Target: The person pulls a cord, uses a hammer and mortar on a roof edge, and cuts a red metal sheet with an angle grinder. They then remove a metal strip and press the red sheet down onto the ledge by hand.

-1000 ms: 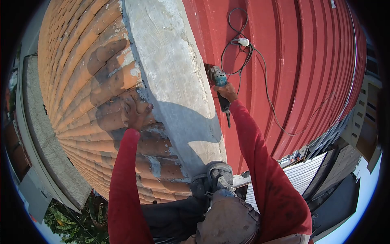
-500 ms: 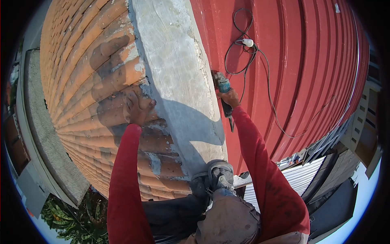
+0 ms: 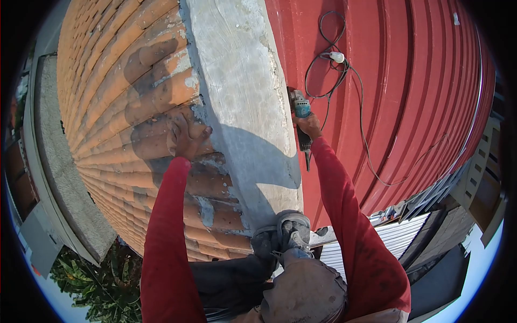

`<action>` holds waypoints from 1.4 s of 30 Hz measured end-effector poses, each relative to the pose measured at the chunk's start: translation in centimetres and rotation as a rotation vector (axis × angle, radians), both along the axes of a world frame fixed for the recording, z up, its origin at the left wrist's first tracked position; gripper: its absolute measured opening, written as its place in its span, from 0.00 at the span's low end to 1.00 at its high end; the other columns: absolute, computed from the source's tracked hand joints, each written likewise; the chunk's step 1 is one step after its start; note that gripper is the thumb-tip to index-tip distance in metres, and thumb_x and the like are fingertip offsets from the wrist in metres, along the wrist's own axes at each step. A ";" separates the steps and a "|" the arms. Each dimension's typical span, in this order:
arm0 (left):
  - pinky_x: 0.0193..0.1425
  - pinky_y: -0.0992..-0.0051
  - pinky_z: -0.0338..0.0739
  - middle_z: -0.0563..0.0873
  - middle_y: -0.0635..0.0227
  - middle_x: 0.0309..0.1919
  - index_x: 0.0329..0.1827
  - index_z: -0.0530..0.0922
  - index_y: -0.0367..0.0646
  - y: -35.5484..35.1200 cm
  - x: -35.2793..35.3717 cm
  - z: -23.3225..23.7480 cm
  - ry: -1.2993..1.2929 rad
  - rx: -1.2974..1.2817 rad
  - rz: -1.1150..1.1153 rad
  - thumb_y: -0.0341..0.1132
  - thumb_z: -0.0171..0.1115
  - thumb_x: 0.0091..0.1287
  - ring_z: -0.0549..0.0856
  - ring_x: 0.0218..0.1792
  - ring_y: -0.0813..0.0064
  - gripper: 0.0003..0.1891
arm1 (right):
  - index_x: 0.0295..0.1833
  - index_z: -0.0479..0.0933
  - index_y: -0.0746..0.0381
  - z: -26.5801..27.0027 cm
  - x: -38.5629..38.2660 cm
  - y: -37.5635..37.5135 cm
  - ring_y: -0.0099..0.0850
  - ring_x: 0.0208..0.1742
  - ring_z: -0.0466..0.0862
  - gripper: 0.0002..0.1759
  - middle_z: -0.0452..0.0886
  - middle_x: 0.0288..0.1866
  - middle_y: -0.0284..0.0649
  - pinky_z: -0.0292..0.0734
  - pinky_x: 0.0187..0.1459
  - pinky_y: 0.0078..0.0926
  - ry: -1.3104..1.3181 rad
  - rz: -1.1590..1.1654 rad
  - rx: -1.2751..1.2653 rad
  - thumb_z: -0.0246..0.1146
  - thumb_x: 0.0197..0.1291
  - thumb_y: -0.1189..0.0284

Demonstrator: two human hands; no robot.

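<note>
Red roof [image 3: 396,89] lies under the grinder [image 3: 302,110], which the right hand [image 3: 309,127] holds in its grip beside the wall [image 3: 245,72], barely shifted this past second, so work stays there; left hand [image 3: 188,139] spreads, empty, over tiles [image 3: 110,91]

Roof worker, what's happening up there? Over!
Right hand gripping grinder beside concrete wall. Left hand spread on tiles. Cord looped nearby on red roof.

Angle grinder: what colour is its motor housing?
The motor housing is teal, the rear handle black; shows in the head view.
</note>
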State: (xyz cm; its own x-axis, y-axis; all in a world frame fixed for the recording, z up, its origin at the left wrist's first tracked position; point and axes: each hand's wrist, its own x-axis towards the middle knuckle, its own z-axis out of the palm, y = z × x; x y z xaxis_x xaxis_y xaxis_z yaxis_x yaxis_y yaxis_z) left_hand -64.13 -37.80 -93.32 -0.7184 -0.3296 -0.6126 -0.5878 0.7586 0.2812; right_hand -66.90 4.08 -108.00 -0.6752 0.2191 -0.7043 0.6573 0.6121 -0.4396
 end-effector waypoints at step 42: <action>0.72 0.30 0.34 0.37 0.48 0.80 0.82 0.40 0.58 0.1 0.0 0.0 0.055 0.083 0.066 0.77 0.65 0.47 0.38 0.80 0.45 0.66 | 0.55 0.74 0.71 2.3 2.7 -2.6 0.53 0.56 0.83 0.43 0.82 0.52 0.61 0.78 0.56 0.45 -0.106 -0.036 0.203 0.75 0.37 0.52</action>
State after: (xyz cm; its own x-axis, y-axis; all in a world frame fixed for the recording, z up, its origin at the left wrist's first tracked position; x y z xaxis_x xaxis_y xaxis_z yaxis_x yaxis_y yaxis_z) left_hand -64.09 -37.69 -93.34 -0.7305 -0.3269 -0.5996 -0.6172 0.6918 0.3748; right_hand -64.23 1.51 -105.72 -0.5891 0.3864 -0.7097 0.7162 0.6564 -0.2372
